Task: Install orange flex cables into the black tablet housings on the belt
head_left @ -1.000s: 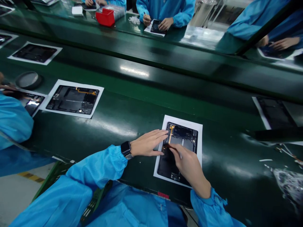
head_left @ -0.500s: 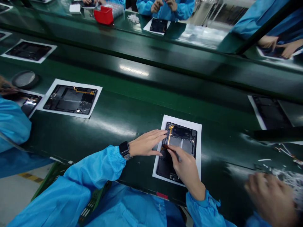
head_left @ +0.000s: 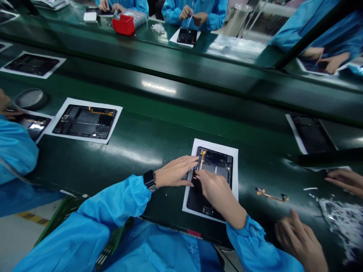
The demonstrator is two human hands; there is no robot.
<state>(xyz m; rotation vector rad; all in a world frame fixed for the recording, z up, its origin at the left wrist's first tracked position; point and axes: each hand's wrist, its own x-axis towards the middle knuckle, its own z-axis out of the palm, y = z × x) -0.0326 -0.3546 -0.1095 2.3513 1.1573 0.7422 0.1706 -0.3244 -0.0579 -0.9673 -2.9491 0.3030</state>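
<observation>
An opened black tablet housing lies on a white sheet in front of me. An orange flex cable runs along its upper left side. My left hand rests flat at the housing's left edge, its fingers stretched out and holding nothing. Over the left middle of the housing, my right hand has its fingers pinched together near the cable's lower end. Whatever lies between those fingertips is hidden. To the right, a loose flex cable lies on the green bench.
A co-worker's hand is close to my right sleeve, beside a pile of white strips. Another opened tablet lies on paper to the left. A round grey dish is farther left. Co-workers sit across the bench.
My right hand has rolled over the pinch point, and the reddish-brown piece seen in its fingertips is now hidden. A loose flex cable now shows at right, where a co-worker's hand has shifted.
</observation>
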